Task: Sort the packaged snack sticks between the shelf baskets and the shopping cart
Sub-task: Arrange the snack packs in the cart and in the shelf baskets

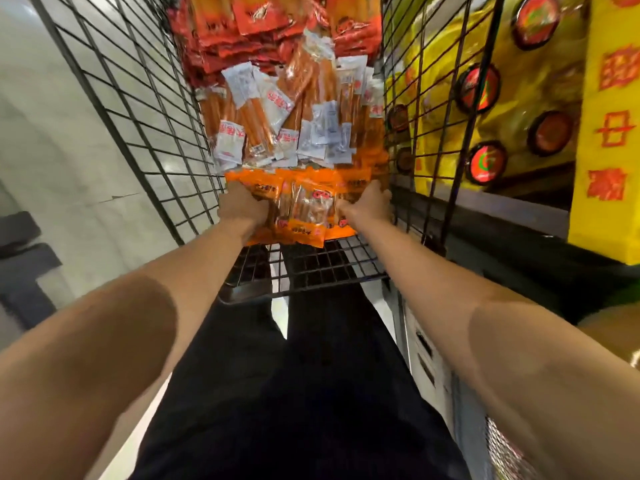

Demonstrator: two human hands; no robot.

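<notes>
A black wire shopping cart (145, 109) stretches away from me, filled with snack packs. Nearest me lies a bundle of orange snack stick packs (304, 206). My left hand (242, 204) grips its left side and my right hand (367, 204) grips its right side. Behind the bundle sits a heap of clear and white snack stick packs (287, 116) with orange sticks inside. Red packs (249, 26) are piled at the cart's far end.
To the right of the cart stands a yellow display (602, 126) with red characters and yellow bags (485, 98) bearing round red labels. A pale tiled floor (52, 133) lies to the left. My dark trousers (311, 393) are below the cart's near wire edge (304, 271).
</notes>
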